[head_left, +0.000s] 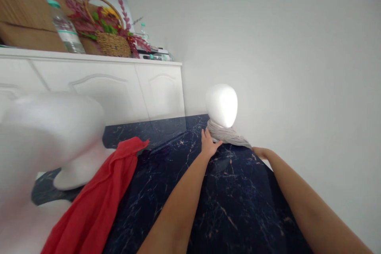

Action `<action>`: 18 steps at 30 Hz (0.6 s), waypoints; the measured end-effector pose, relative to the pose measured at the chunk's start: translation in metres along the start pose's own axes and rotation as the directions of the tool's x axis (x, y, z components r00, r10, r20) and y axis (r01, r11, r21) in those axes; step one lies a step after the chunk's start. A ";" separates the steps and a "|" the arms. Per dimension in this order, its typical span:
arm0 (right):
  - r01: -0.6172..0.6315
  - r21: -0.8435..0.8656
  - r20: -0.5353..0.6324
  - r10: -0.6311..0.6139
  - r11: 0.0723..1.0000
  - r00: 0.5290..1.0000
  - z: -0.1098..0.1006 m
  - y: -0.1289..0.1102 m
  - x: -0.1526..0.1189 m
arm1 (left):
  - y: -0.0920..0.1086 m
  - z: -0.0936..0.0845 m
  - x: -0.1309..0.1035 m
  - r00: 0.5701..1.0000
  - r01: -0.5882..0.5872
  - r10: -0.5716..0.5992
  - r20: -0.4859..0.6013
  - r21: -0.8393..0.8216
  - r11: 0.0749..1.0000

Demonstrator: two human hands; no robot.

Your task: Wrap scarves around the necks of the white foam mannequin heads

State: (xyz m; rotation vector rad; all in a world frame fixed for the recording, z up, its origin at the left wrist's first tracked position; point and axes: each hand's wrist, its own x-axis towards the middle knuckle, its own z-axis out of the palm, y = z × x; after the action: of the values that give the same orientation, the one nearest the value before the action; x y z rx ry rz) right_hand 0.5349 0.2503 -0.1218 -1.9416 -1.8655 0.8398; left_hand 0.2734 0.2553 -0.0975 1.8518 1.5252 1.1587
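Note:
A white mannequin head (222, 105) stands at the far end of the dark marbled table, close to the wall. Around its neck goes a grey scarf (228, 134), one end of which stretches off to the right. My left hand (209, 145) rests against the scarf at the neck's left side, its thumb and fingers spread apart. At the table's right edge, my right hand (259, 152) is closed at the scarf's stretched end; its fingers are mostly hidden.
Large white mannequin heads (56, 127) stand close on the left, blurred. A red scarf (101, 190) lies beside them on the marbled tabletop (166, 174). Behind, a white cabinet (119, 87) carries a flower basket (114, 45), a water bottle (68, 33) and a cardboard box (26, 12).

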 end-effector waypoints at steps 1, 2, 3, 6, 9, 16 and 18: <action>-0.014 0.026 0.039 0.013 1.000 0.999 -0.004 0.000 -0.004 | 0.003 -0.004 -0.006 1.000 0.003 -0.003 -0.005 -0.005 1.000; -0.030 0.046 0.069 0.026 0.998 0.997 -0.009 -0.001 -0.007 | 0.008 -0.010 -0.012 1.000 0.003 -0.003 -0.011 -0.005 1.000; -0.042 0.061 0.083 0.037 0.997 0.996 -0.016 -0.004 -0.009 | 0.014 -0.016 -0.018 1.000 -0.005 0.005 -0.020 -0.005 1.000; -0.057 0.065 0.034 0.055 0.996 0.998 -0.041 -0.020 -0.013 | 0.044 -0.049 -0.045 0.996 -0.058 0.055 -0.063 -0.045 0.997; 0.002 0.044 -0.080 0.002 0.999 0.997 -0.061 -0.044 -0.020 | 0.090 -0.111 -0.102 0.997 -0.065 0.050 -0.065 -0.247 0.967; 0.421 0.097 -0.063 -0.417 0.902 0.907 -0.016 -0.139 -0.092 | 0.119 -0.300 -0.309 0.991 -0.084 0.061 -0.120 -0.196 0.977; 0.505 0.140 0.124 -0.522 0.851 0.844 0.017 -0.176 -0.125 | 0.085 -0.336 -0.348 0.990 0.051 -0.061 -0.126 -0.076 0.996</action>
State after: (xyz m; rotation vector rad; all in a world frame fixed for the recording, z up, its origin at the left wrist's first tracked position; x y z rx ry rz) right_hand 0.3879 0.1418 -0.0055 -1.2349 -2.2337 0.9042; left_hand 0.0323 -0.1493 0.0411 1.7056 1.5723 1.3107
